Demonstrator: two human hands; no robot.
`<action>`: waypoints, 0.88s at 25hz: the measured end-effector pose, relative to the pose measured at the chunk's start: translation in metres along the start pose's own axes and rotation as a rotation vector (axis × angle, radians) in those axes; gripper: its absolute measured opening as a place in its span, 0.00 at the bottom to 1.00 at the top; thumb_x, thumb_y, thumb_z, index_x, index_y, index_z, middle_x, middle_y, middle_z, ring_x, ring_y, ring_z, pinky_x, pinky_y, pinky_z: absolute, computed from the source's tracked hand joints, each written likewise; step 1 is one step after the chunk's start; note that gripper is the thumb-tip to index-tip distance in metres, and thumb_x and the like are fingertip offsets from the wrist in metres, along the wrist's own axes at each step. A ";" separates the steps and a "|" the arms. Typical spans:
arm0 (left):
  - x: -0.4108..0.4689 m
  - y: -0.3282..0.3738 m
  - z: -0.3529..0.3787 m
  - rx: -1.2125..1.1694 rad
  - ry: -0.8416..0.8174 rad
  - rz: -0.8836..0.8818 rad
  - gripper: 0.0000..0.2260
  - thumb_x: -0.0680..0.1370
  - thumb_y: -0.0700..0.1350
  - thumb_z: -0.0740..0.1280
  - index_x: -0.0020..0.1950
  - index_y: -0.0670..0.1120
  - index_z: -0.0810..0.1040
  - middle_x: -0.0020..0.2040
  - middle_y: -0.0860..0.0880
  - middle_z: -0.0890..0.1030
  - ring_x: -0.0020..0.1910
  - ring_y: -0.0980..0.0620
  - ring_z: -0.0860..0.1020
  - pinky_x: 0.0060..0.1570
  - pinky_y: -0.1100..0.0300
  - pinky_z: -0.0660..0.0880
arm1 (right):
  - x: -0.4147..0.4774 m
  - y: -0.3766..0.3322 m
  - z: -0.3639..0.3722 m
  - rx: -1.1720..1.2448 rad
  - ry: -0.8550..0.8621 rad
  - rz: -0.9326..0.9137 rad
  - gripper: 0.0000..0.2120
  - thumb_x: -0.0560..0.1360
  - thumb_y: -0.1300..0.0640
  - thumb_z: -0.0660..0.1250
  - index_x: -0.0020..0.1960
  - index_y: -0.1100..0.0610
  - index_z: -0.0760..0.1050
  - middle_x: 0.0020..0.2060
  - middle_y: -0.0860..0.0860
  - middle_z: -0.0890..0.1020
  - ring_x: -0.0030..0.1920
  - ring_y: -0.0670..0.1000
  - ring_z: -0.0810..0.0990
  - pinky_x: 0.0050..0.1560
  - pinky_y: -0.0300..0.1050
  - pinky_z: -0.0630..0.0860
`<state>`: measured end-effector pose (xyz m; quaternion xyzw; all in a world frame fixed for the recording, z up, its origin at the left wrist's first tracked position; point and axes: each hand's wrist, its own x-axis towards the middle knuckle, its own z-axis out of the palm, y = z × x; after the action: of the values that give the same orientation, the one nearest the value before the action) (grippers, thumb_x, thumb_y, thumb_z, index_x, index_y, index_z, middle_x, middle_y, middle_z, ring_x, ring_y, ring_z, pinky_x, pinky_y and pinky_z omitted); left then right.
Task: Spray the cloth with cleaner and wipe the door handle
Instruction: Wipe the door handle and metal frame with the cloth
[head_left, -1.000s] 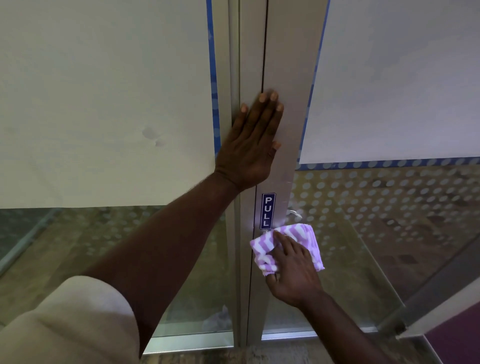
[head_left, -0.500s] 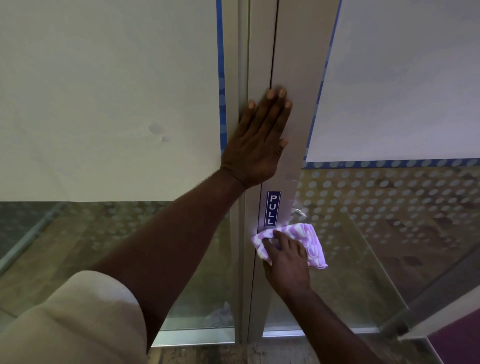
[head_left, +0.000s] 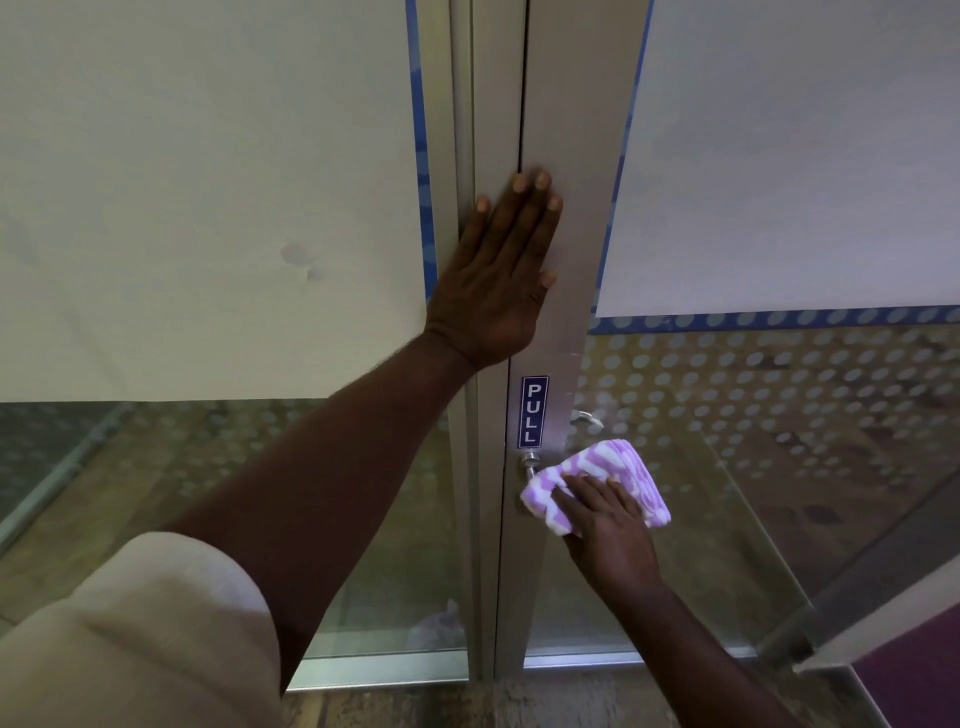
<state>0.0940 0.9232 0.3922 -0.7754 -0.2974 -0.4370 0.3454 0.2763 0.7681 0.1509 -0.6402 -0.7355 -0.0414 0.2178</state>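
Note:
A folded purple-and-white striped cloth (head_left: 621, 470) is pressed over the metal door handle (head_left: 530, 464), just below the blue PULL sign (head_left: 534, 411). My right hand (head_left: 610, 530) lies on top of the cloth and holds it against the handle. Only the handle's round base and short neck show at the cloth's left edge; the rest is covered. My left hand (head_left: 501, 275) rests flat, fingers together, on the aluminium door frame (head_left: 576, 156) above the sign. No spray bottle is in view.
Glass panels with white sheets and dotted film flank the frame (head_left: 779, 395). A second handle (head_left: 587, 418) shows through the glass on the far side. A metal threshold (head_left: 395, 670) runs along the floor. A purple surface (head_left: 919, 691) sits at the lower right.
My right hand has slid the cloth to the right along the handle, uncovering the handle's base by the frame. My left hand stays flat on the frame.

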 end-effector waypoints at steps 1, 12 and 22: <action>0.000 0.000 0.000 0.006 0.000 0.000 0.27 0.85 0.46 0.61 0.81 0.36 0.62 0.81 0.36 0.65 0.81 0.37 0.62 0.82 0.45 0.47 | -0.002 0.007 -0.002 0.011 0.000 0.013 0.27 0.65 0.61 0.81 0.63 0.52 0.84 0.64 0.54 0.84 0.66 0.59 0.82 0.71 0.62 0.74; 0.000 0.001 0.001 0.018 0.001 -0.011 0.26 0.85 0.47 0.60 0.81 0.36 0.63 0.80 0.35 0.66 0.81 0.36 0.62 0.82 0.45 0.47 | 0.013 -0.010 0.013 -0.014 0.065 -0.055 0.25 0.67 0.54 0.80 0.64 0.50 0.84 0.62 0.53 0.85 0.61 0.60 0.84 0.66 0.60 0.76; 0.001 0.001 0.003 0.030 0.005 -0.008 0.26 0.85 0.47 0.59 0.81 0.36 0.63 0.81 0.35 0.65 0.81 0.37 0.61 0.82 0.46 0.45 | -0.006 0.007 0.014 0.033 0.071 -0.047 0.25 0.72 0.56 0.74 0.69 0.50 0.81 0.71 0.53 0.80 0.71 0.58 0.78 0.73 0.65 0.70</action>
<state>0.0960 0.9251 0.3918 -0.7680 -0.3060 -0.4356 0.3560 0.2798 0.7689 0.1349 -0.6173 -0.7426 -0.0570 0.2533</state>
